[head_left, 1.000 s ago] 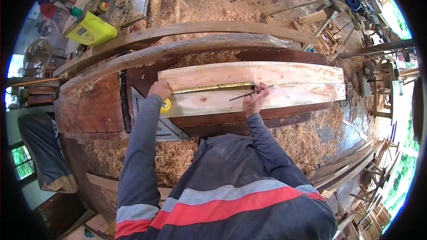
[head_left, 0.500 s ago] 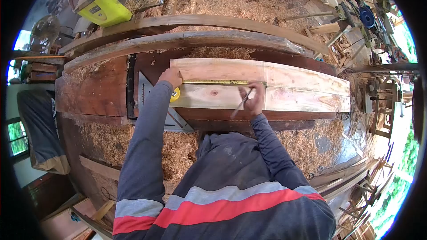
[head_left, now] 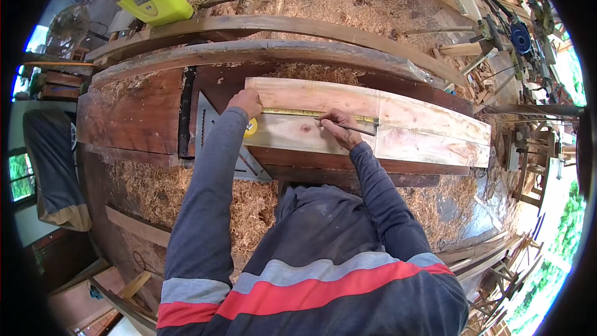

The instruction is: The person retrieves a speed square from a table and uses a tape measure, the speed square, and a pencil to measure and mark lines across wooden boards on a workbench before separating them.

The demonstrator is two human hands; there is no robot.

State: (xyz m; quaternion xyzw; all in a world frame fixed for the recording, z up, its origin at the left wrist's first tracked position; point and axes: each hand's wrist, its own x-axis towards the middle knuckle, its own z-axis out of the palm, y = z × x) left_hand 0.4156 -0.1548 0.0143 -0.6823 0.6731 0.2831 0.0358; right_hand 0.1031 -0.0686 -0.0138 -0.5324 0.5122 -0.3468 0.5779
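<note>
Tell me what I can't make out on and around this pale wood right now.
- Head view: numbers on the tape blade, too small.
- Head view: the blade's end by the left hand, covered by that hand.
- Head view: whether the tip of the pencil touches the pale wood, too small.
- Head view: part of the metal square, behind the left sleeve.

Tape measure (head_left: 250,127) yellow; set square (head_left: 213,140) grey; shirt (head_left: 298,295) dark, 1 red stripe.

Daylight's pouring in on the right, wood shavings (head_left: 255,211) are covering the floor, and a fan (head_left: 68,25) is standing upper left.
</note>
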